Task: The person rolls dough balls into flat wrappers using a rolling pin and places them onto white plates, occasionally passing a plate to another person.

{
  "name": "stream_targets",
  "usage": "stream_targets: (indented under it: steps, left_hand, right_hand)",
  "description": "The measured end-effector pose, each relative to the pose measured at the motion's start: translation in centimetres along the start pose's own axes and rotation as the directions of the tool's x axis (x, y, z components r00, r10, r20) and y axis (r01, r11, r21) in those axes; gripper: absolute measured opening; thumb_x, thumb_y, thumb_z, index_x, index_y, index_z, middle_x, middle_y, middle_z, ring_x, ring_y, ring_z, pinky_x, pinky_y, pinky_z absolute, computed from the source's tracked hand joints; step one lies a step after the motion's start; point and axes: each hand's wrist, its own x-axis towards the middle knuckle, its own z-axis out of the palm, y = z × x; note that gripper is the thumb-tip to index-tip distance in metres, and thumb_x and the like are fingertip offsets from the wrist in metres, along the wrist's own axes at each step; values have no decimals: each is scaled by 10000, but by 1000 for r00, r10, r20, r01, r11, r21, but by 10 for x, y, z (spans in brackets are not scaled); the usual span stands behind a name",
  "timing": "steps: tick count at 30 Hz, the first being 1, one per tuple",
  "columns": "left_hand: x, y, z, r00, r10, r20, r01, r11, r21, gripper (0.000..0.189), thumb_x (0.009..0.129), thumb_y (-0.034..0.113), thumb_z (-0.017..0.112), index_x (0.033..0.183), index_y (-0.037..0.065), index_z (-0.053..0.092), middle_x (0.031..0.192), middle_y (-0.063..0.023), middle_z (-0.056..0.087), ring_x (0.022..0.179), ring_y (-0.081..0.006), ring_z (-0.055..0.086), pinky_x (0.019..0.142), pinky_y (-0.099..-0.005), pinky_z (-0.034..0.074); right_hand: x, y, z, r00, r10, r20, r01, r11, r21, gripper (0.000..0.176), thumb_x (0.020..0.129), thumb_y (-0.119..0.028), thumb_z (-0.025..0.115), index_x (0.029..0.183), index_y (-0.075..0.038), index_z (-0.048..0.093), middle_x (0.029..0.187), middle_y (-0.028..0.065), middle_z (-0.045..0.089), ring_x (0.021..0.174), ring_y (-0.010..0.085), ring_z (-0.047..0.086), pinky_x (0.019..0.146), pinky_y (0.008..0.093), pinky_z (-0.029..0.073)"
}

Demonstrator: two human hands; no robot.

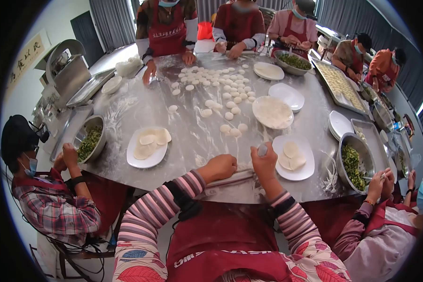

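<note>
My right hand is wrapped round what looks like a small rolling pin, whose pale, rounded end sticks up out of the fist. To its left, my left hand is closed, knuckles up, close to the table's near edge; whatever its fingers hold is hidden. A pale folded strip, perhaps cloth, lies along the edge below both hands. Just right of my right hand, a white plate carries thin round dough wrappers. Beyond the hands, several small flattened dough pieces are scattered on the floury metal table.
More wrappers lie on a left plate and a far plate. Bowls of green filling stand left and right. A tray of dumplings is at the back right. Co-workers sit or stand around the table, one close on each side.
</note>
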Motion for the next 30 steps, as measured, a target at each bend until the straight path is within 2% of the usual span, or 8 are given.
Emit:
stream_targets:
  steps: [7, 10, 12, 13, 17, 20, 27, 30]
  left_hand:
    - [4, -14, -20, 990, 38, 137, -18, 989, -145, 190, 685, 185, 623, 777, 22, 649, 745, -164, 636, 727, -272, 620, 688, -346, 474]
    - [39, -60, -59, 981, -14, -191, 6, 999, -41, 207, 689, 180, 638, 818, 19, 636, 758, -153, 637, 711, -251, 617, 667, -353, 473]
    - [55, -91, -106, 811, -50, -583, 204, 958, 203, 145, 674, 109, 557, 742, 11, 640, 785, -206, 620, 796, -345, 607, 702, -408, 474]
    - [57, -107, -134, 727, -70, -683, 428, 824, 372, 197, 699, 110, 561, 867, 28, 622, 993, -230, 585, 939, -360, 570, 771, -427, 466]
    - [29, -97, -221, 370, -61, -927, 734, 631, 251, 436, 727, 129, 592, 1144, 65, 482, 1250, -194, 429, 1094, -340, 490, 865, -435, 434]
    - [5, -101, -250, 419, -367, -831, 752, 652, 91, 592, 696, 148, 635, 1235, 79, 401, 1262, -185, 407, 1117, -343, 471, 884, -454, 413]
    - [5, -110, -250, 297, -50, -954, 746, 636, 199, 795, 668, 208, 678, 1346, 114, 272, 1347, -181, 285, 1257, -358, 298, 969, -511, 316]
    - [15, -85, -251, 323, -326, -889, 744, 668, 25, 835, 649, 270, 710, 1343, 113, 272, 1382, -185, 234, 1298, -349, 233, 984, -526, 296]
  right_hand:
    - [-49, -16, -47, 999, 15, -34, -13, 998, 67, 244, 667, -77, 715, 719, -43, 479, 573, 117, 502, 500, 298, 511, 499, 355, 422]
    - [-76, 3, -54, 989, 144, 38, -149, 970, 192, 239, 664, -60, 717, 709, -47, 482, 588, 98, 504, 502, 238, 502, 500, 330, 418]
    - [-81, 6, -57, 985, 154, 75, -167, 963, 212, 238, 664, -57, 716, 711, -48, 482, 600, 94, 510, 514, 226, 508, 507, 327, 422]
    - [-81, 6, -58, 977, 188, 105, -207, 952, 225, 237, 664, -53, 715, 714, -49, 483, 611, 90, 516, 525, 213, 515, 515, 324, 427]
    - [-71, 5, -52, 976, 194, 99, -213, 943, 255, 234, 663, -49, 713, 717, -49, 485, 613, 85, 520, 534, 207, 522, 525, 316, 433]
    - [-71, 8, -52, 972, 208, 105, -228, 944, 238, 226, 662, -48, 709, 712, -54, 488, 615, 82, 524, 533, 205, 533, 526, 308, 436]
    - [-73, 9, -52, 967, 228, 116, -249, 943, 219, 223, 663, -42, 702, 705, -56, 484, 612, 77, 521, 532, 204, 528, 527, 305, 434]
    - [-71, 6, -53, 973, 204, 109, -223, 951, 212, 224, 662, -39, 702, 698, -58, 482, 612, 74, 520, 531, 203, 524, 526, 303, 432]
